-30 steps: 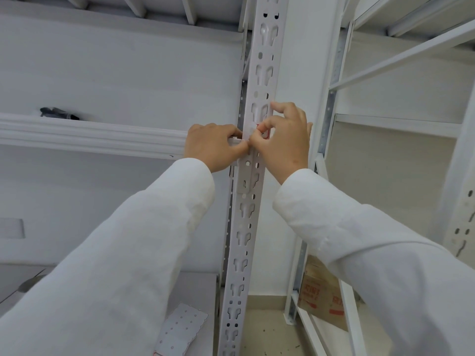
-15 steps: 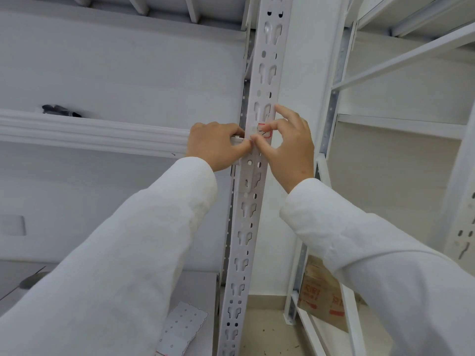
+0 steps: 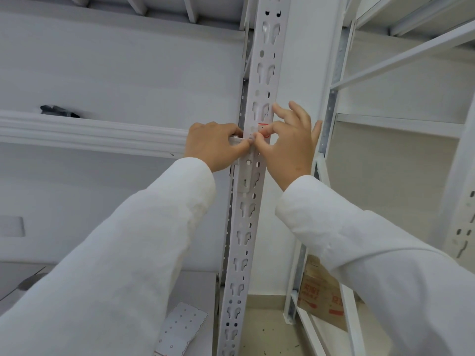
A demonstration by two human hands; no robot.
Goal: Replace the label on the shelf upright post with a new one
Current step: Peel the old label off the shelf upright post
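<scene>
Red-edged label (image 3: pixel 262 129) on the white post (image 3: pixel 248 201), mostly hidden under fingertips. Right hand (image 3: pixel 288 145) pinches it; left hand (image 3: pixel 213 145) is clenched beside it, its grip unclear. Cardboard box (image 3: pixel 321 296) contents unseen.

a storeroom or stockroom is indicated. the space is filled with white boltless steel racking: a slotted upright post (image 3: pixel 253 176), a ribbed shelf beam (image 3: pixel 90 134) and a second rack (image 3: pixel 401 60) just beside it. a printed cardboard carton (image 3: pixel 321 296) is stored low on that rack, above a bare floor (image 3: pixel 267 327).
</scene>
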